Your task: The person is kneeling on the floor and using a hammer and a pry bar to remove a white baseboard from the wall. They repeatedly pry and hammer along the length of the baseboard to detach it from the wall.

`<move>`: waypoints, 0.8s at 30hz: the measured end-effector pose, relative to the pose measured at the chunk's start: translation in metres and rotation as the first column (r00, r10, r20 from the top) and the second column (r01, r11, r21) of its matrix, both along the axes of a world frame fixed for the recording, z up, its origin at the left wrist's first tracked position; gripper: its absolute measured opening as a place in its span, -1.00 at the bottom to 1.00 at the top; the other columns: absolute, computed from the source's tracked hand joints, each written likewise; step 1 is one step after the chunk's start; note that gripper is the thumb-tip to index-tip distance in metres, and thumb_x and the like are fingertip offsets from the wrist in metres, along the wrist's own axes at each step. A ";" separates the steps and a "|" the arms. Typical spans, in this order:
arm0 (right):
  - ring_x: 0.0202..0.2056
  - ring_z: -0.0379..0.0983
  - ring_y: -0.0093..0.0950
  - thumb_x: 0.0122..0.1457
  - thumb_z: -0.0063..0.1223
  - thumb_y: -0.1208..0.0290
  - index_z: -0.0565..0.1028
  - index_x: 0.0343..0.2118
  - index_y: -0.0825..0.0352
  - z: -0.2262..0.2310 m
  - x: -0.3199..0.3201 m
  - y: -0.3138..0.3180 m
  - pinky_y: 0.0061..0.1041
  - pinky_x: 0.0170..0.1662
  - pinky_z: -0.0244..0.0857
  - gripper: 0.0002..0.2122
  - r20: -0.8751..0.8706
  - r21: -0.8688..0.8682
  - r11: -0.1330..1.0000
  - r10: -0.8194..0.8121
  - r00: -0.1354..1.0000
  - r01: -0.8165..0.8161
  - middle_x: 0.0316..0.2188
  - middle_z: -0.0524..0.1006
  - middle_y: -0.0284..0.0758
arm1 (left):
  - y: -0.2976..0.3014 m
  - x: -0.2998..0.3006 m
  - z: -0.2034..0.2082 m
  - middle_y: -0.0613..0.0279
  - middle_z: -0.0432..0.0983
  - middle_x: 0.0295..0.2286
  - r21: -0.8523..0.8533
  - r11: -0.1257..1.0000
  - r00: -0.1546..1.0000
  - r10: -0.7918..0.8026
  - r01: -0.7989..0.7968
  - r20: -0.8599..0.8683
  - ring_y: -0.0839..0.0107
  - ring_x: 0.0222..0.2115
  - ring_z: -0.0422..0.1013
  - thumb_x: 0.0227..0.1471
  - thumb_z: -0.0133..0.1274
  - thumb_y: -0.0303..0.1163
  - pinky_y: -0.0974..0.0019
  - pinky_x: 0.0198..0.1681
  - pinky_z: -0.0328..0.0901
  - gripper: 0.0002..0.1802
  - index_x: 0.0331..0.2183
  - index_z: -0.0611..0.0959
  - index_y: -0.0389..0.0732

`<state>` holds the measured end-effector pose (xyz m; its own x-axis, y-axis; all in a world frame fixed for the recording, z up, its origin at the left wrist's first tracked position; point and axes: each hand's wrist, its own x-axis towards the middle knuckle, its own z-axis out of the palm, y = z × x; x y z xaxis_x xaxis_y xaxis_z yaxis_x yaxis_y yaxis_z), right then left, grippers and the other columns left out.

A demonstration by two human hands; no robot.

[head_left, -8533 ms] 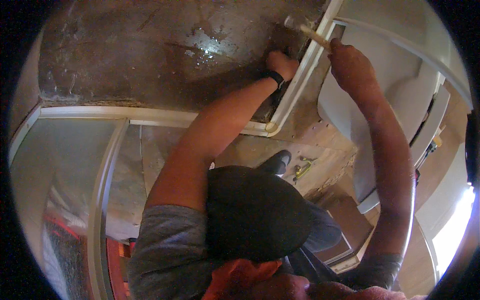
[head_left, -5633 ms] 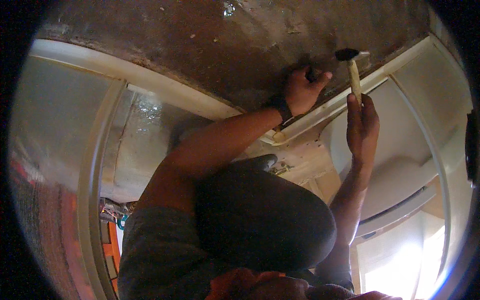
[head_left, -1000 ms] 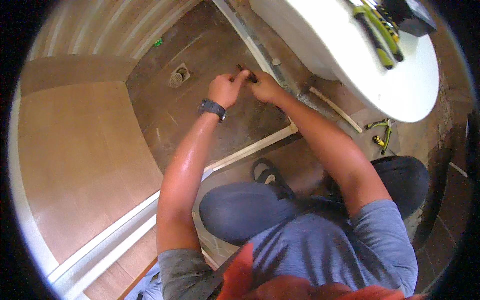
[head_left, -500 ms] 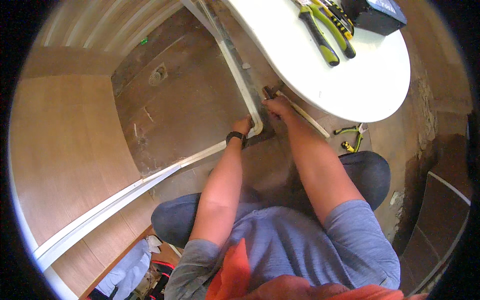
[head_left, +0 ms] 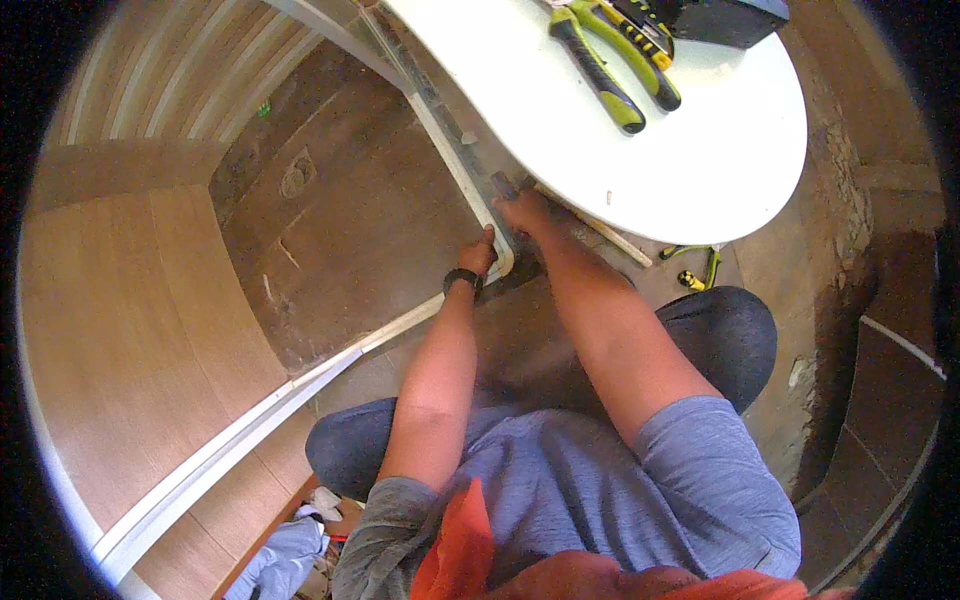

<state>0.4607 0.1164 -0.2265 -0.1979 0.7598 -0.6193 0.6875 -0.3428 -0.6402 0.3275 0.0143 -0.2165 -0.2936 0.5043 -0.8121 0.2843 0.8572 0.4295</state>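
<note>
a single head-worn fisheye view looks steeply down, close over the hands and floor.

Floor [head_left: 360, 210] was bare, dark brown, w/ a small drain [head_left: 297, 176] near its far-left part. White edging strip [head_left: 455, 170] ran along floor's right edge, curved at near corner, then on toward lower left. Wooden stick [head_left: 600, 232] & small yellow-green tool [head_left: 692, 266] lay on floor by the white lid [head_left: 720, 150]. On lid's far edge: green-handled pliers [head_left: 600, 75], dark box [head_left: 715, 18].
</note>
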 end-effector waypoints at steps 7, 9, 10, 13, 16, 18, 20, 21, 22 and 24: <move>-0.36 0.54 -0.25 0.10 0.11 -0.23 0.46 -0.01 0.57 -0.031 -0.029 0.022 -0.26 -0.29 0.39 -0.23 -0.121 0.137 0.981 -0.118 0.986 0.135 -0.30 0.59 -0.03 | -0.006 -0.003 -0.017 -0.11 0.61 -0.20 0.083 0.996 0.993 -0.008 0.018 -0.116 0.03 -0.17 0.49 0.09 -0.19 0.45 0.04 -0.01 0.27 -0.04 -0.13 0.66 -0.37; -0.21 0.52 -0.18 0.16 0.06 -0.21 0.45 0.08 0.50 -0.022 -0.030 0.034 -0.26 -0.13 0.38 -0.26 -0.151 0.101 0.984 -0.130 0.980 0.146 -0.18 0.58 0.02 | -0.003 0.006 -0.014 -0.10 0.61 -0.20 0.102 0.994 0.991 -0.014 0.027 -0.132 0.02 -0.15 0.49 0.10 -0.18 0.44 0.03 0.00 0.27 -0.06 -0.13 0.66 -0.36; -0.17 0.51 -0.18 0.19 0.03 -0.21 0.45 0.10 0.47 0.001 -0.041 0.027 -0.26 -0.08 0.37 -0.28 -0.172 0.119 0.989 -0.071 0.982 0.093 -0.14 0.57 0.02 | -0.014 -0.005 -0.019 -0.08 0.61 -0.21 0.056 0.997 0.993 -0.049 0.055 -0.106 0.04 -0.16 0.49 0.11 -0.17 0.42 0.05 -0.01 0.28 -0.08 -0.14 0.66 -0.35; -0.15 0.49 -0.19 0.21 0.00 -0.20 0.45 0.11 0.44 0.033 -0.048 0.031 -0.26 -0.06 0.34 -0.30 -0.216 0.184 0.981 -0.028 0.976 0.069 -0.13 0.55 0.01 | -0.019 -0.027 -0.032 -0.03 0.61 -0.21 0.047 0.991 0.992 -0.125 0.126 -0.025 0.13 -0.19 0.49 0.13 -0.12 0.36 0.09 -0.05 0.29 -0.16 -0.15 0.67 -0.32; -0.18 0.49 -0.21 0.21 0.01 -0.21 0.45 0.09 0.44 0.022 -0.024 0.040 -0.27 -0.08 0.34 -0.30 -0.189 0.199 0.968 -0.113 0.975 0.150 -0.16 0.55 -0.01 | -0.021 -0.018 -0.024 0.05 0.60 -0.16 0.121 0.984 0.991 -0.131 0.129 0.009 0.24 -0.19 0.48 0.14 -0.05 0.28 0.14 -0.10 0.29 -0.25 -0.14 0.66 -0.30; -0.20 0.48 -0.21 0.20 0.01 -0.21 0.46 0.08 0.44 0.006 0.009 0.039 -0.27 -0.10 0.34 -0.30 -0.144 0.170 0.966 -0.172 0.975 0.196 -0.18 0.54 -0.02 | -0.010 -0.001 -0.010 0.09 0.59 -0.12 0.089 0.972 0.976 -0.215 0.216 -0.017 0.30 -0.18 0.47 0.15 -0.01 0.23 0.18 -0.11 0.29 -0.30 -0.12 0.65 -0.29; -0.21 0.48 -0.22 0.20 0.01 -0.22 0.46 0.06 0.44 0.000 0.019 0.023 -0.27 -0.12 0.34 -0.31 -0.146 0.105 0.974 -0.183 0.972 0.199 -0.20 0.54 -0.04 | -0.022 -0.018 -0.017 0.11 0.57 -0.09 0.096 0.994 0.997 -0.064 0.060 0.040 0.29 -0.13 0.46 0.16 -0.01 0.19 0.21 -0.07 0.29 -0.33 -0.10 0.65 -0.28; -0.22 0.48 -0.23 0.20 0.02 -0.22 0.47 0.06 0.44 -0.002 0.022 0.015 -0.27 -0.13 0.33 -0.31 -0.151 0.071 0.978 -0.184 0.971 0.196 -0.21 0.54 -0.04 | -0.029 -0.026 -0.024 0.11 0.57 -0.08 0.098 0.995 0.998 0.020 -0.027 0.068 0.28 -0.11 0.45 0.17 0.00 0.17 0.22 -0.05 0.29 -0.34 -0.09 0.65 -0.28; -0.23 0.47 -0.23 0.19 0.02 -0.22 0.47 0.05 0.44 -0.008 0.031 0.009 -0.28 -0.14 0.33 -0.31 -0.139 0.050 0.979 -0.187 0.972 0.196 -0.22 0.54 -0.05 | -0.027 -0.019 -0.024 0.08 0.57 -0.07 0.049 0.989 0.989 0.134 -0.137 0.061 0.24 -0.07 0.45 0.17 -0.02 0.16 0.24 0.02 0.27 -0.34 -0.10 0.66 -0.29; -0.25 0.47 -0.24 0.19 0.02 -0.22 0.47 0.03 0.44 -0.020 0.050 -0.002 -0.28 -0.16 0.33 -0.31 -0.117 0.004 0.980 -0.198 0.973 0.200 -0.24 0.53 -0.06 | -0.023 -0.014 -0.023 0.07 0.58 -0.06 0.065 0.998 0.999 0.017 -0.019 0.028 0.22 -0.06 0.45 0.20 -0.05 0.13 0.22 0.03 0.27 -0.36 -0.08 0.66 -0.30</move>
